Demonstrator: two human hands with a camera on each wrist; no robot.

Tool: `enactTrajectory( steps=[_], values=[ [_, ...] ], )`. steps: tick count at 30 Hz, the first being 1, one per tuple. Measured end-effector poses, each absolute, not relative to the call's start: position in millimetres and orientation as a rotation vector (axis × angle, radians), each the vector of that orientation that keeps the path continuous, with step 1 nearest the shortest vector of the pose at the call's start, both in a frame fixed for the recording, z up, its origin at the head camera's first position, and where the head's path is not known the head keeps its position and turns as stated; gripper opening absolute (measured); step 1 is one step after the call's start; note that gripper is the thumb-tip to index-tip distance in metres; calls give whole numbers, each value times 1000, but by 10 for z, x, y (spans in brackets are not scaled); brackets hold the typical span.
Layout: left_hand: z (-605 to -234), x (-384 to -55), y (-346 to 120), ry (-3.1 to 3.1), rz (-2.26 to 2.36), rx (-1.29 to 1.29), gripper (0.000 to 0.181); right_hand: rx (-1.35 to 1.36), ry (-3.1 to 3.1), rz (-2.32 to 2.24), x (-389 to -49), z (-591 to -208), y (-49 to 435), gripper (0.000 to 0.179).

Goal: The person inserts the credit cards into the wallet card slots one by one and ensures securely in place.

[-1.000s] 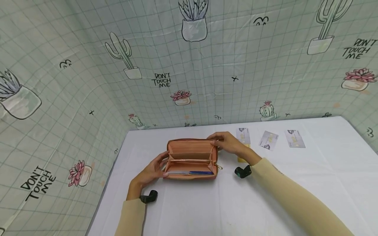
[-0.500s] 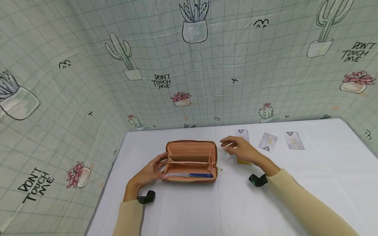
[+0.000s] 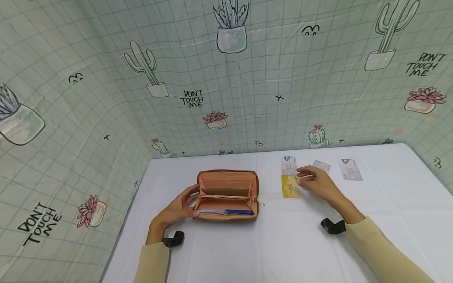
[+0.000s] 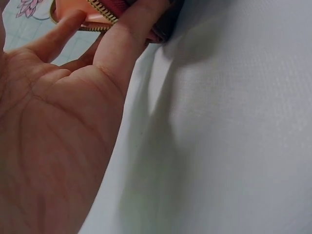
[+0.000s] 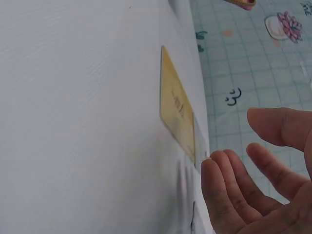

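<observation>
An open tan zip-around wallet (image 3: 227,202) stands on the white table, its compartments spread. A blue card (image 3: 239,212) and a pale card (image 3: 210,211) lie along its front pocket. My left hand (image 3: 177,205) holds the wallet's left side, thumb at the front corner and fingers around the edge; the left wrist view shows the thumb over the gold zipper (image 4: 103,10). My right hand (image 3: 320,186) hovers, fingers loosely bent and apart, at the right edge of a yellow card (image 3: 290,187). In the right wrist view, thumb and fingers have nothing between them.
Behind the yellow card lies a grey card (image 3: 288,165). Another grey card (image 3: 323,166) is partly covered by the right hand, and a third grey card (image 3: 350,169) lies farther right. A grid-patterned cloth (image 3: 247,118) with cactus drawings rises behind the table.
My right hand has let go of the wallet's right edge and moved right to the yellow card, which is now uncovered. The left hand stays on the wallet.
</observation>
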State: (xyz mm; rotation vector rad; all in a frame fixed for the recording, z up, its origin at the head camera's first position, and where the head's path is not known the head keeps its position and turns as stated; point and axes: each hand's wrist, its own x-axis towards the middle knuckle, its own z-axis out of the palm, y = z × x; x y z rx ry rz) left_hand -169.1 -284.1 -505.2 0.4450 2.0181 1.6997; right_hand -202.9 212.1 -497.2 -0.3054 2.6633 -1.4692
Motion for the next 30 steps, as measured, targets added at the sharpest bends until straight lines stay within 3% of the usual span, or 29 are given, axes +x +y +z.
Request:
enactTrajectory(
  steps=[15, 30],
  values=[
    [-5119, -1706, -2743, 1998, 1770, 450, 102, -181, 2670, -1430, -1945, -5140, 2115, 70],
    [-5128, -1718, -2731, 1979, 1765, 426, 104, 69, 2916, -1061, -1993, -5165, 1626, 99]
  ],
)
